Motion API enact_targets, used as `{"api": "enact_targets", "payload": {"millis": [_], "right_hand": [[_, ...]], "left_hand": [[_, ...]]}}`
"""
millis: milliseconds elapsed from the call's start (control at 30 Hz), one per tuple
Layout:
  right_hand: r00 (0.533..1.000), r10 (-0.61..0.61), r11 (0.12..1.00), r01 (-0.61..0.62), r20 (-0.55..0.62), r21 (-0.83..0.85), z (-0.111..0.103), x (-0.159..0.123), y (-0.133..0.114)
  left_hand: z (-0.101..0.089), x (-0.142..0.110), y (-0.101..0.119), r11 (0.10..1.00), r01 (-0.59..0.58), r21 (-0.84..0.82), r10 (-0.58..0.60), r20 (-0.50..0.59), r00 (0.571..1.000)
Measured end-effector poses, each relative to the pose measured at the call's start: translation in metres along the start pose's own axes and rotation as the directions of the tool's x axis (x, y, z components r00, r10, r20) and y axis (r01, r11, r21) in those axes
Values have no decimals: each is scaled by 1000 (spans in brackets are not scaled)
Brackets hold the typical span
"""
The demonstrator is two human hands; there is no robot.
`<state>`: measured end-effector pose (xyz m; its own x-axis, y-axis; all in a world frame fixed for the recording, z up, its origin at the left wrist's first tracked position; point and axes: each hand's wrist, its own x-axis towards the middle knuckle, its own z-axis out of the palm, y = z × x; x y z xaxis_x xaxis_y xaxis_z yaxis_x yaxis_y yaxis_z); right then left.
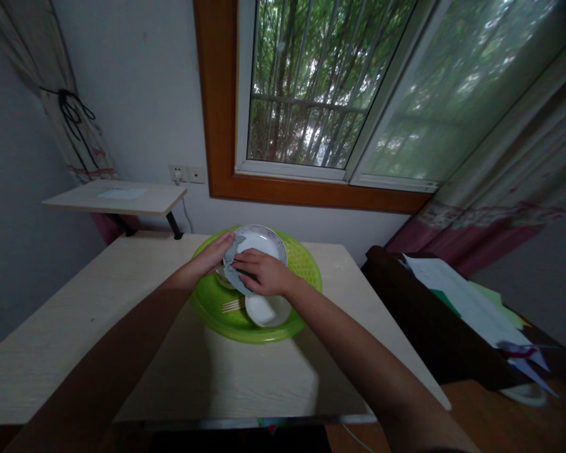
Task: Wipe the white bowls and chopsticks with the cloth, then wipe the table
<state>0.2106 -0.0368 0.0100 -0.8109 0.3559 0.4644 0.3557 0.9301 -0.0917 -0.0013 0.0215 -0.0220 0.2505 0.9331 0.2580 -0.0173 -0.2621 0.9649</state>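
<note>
Two bare hands are at work over a round green tray (259, 336) at the centre of the frame, which rests on a pale wooden table (255, 384). A grey-blue cloth (236, 280) lies between the hands, just left of the frame's centre, draped downward over the tray's contents.

The right hand (266, 274) grasps the cloth, its fingers bent and bunched against the fabric. The left hand (216, 253) is at the upper end of the cloth, beside the left rim of a white plate (264, 241) with a patterned border; whether it grips the plate, the cloth or both cannot be told.

The plate sits toward the upper part of the tray. A white bowl (268, 311) is in the lower part, below the right hand. Pale thin sticks (233, 306) lie to the left of this bowl. A further dish (223, 277) is partly hidden behind the cloth.

At the left of the frame, a raised shelf (151, 200) carries a sheet of paper (122, 193). A window (321, 94) occupies the upper centre and right. Papers (457, 302) lie on a dark surface at lower right.
</note>
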Motion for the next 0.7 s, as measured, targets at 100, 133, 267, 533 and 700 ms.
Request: {"api": "enact_targets", "payload": {"millis": [100, 133, 267, 533, 700], "right_hand": [[1000, 3, 1000, -3, -6, -26, 2, -1, 0], [1000, 1, 1000, -1, -9, -29, 3, -1, 1], [1000, -22, 1000, 22, -21, -2, 4, -2, 3], [995, -96, 993, 98, -37, 66, 5, 0, 5], [1000, -29, 996, 27, -12, -89, 6, 1, 5]], "left_hand": [[-1, 2, -2, 999, -18, -32, 18, 3, 1000], [-1, 3, -3, 999, -21, -44, 21, 1, 1000], [0, 2, -2, 997, -26, -70, 24, -26, 999], [2, -1, 5, 999, -29, -24, 28, -59, 998], [3, 1, 3, 1000, -16, -9, 16, -53, 998]]}}
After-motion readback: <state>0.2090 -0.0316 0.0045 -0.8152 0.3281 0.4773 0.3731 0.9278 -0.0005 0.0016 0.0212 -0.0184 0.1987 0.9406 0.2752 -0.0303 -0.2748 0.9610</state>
